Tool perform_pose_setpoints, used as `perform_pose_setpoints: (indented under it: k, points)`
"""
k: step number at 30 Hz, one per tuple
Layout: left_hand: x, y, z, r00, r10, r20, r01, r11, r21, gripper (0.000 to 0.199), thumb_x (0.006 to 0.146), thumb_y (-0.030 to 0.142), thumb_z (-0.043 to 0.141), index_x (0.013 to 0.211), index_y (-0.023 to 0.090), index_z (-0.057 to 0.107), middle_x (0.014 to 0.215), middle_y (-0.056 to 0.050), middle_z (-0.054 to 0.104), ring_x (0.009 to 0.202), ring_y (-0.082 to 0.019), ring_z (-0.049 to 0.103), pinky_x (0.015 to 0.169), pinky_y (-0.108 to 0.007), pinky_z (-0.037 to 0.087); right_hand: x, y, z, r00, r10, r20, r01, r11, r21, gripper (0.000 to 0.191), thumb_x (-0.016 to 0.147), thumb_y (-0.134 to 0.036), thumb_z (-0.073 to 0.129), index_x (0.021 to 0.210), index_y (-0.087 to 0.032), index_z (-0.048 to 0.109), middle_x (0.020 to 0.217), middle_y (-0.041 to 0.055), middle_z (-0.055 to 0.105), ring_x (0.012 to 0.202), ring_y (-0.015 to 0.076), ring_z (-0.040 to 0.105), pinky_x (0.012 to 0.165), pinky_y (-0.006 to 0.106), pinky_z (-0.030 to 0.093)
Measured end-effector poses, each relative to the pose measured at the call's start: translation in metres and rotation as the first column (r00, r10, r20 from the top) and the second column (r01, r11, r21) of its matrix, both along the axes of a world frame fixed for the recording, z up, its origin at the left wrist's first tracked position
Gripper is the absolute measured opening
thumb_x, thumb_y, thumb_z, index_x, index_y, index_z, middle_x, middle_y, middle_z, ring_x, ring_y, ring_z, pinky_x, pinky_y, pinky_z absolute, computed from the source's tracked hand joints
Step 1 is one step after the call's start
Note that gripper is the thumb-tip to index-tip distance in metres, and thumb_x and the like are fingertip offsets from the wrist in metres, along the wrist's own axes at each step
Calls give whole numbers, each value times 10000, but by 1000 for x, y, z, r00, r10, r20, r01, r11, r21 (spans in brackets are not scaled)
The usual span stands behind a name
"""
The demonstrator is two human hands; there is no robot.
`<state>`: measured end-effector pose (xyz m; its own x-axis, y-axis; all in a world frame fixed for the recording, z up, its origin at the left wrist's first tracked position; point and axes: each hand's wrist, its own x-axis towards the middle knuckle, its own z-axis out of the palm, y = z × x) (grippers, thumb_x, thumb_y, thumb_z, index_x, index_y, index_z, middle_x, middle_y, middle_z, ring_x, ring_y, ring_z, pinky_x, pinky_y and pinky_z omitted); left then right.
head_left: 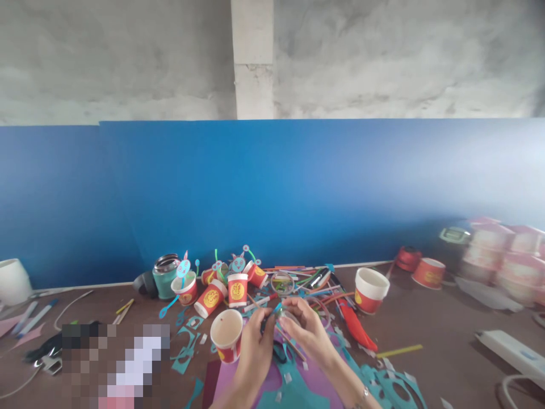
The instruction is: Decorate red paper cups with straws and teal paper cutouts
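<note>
Close together over the purple and teal paper, my left hand (258, 338) and my right hand (313, 335) both have their fingers curled inward. Between them is a clear, rounded thing (290, 318) that looks like a roll of tape, mostly covered by the fingers of my right hand. A small blue piece (278, 307) shows near the fingertips; what my left fingers pinch is hidden. Just left of my left hand stands an open red and white paper cup (226, 335). Dark-handled scissors (280, 352) lie on the paper below my hands.
Decorated paper cups (237, 289) cluster at the back beside a teal jar (165, 278). Pens and straws pile up behind my hands, near a red pouch (357, 326). Another paper cup (371, 291) and a white power strip (511, 349) are rightward. Teal scraps (185, 346) litter the table.
</note>
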<state>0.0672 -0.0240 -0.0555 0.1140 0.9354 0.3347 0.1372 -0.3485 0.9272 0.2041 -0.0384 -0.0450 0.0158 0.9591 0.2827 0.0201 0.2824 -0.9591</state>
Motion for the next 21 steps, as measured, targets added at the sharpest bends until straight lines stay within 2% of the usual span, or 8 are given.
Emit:
perform_pose_setpoints:
  k: [2, 8, 12, 14, 18, 21]
  points:
    - [1, -1, 0, 1000, 7, 0, -7, 1000, 5, 217, 863, 377, 510, 806, 197, 616, 807, -47, 654, 780, -221, 591, 704, -293, 432, 0, 0, 1, 999, -36, 32, 37, 999, -15, 305, 761, -392, 646, 945, -164, 559, 675, -20, 564, 596, 125, 502, 539, 236, 409]
    - [1, -2, 1, 999, 36, 7, -37, 999, 37, 229, 866, 389, 498, 798, 200, 609, 798, -42, 632, 790, -220, 569, 718, -297, 422, -1, -1, 3, 983, -94, 158, 90, 995, 29, 241, 778, -393, 623, 785, -153, 612, 710, 23, 610, 663, 159, 540, 581, 250, 424]
    - [3, -3, 0, 998, 37, 56, -36, 999, -21, 252, 846, 418, 516, 801, 189, 610, 739, -27, 626, 717, -203, 561, 658, -279, 429, -1, -3, 4, 973, -130, 190, 121, 991, 57, 210, 772, -370, 625, 766, -161, 605, 682, 8, 585, 641, 149, 520, 565, 238, 410]
    - [3, -4, 0, 997, -1, 75, 4, 999, -49, 249, 835, 418, 531, 833, 186, 621, 748, -28, 637, 713, -201, 571, 643, -271, 436, -1, -3, 3, 968, -146, 206, 135, 988, 70, 193, 764, -356, 631, 773, -165, 604, 688, 6, 586, 643, 149, 521, 569, 236, 412]
    - [1, -5, 2, 987, -81, 136, 89, 995, -55, 239, 811, 367, 553, 945, 198, 655, 915, -51, 688, 880, -231, 608, 782, -301, 463, 1, -2, -2, 960, -134, 245, 111, 988, 105, 182, 761, -346, 638, 806, -171, 616, 724, 11, 610, 665, 156, 540, 583, 235, 424]
    - [-1, -5, 5, 986, -73, 148, 84, 994, -72, 258, 816, 375, 532, 930, 194, 678, 914, -53, 699, 899, -237, 612, 796, -308, 464, 3, -1, -4, 955, -121, 272, 95, 990, 108, 173, 755, -331, 645, 821, -172, 629, 733, 15, 631, 669, 162, 554, 585, 237, 430]
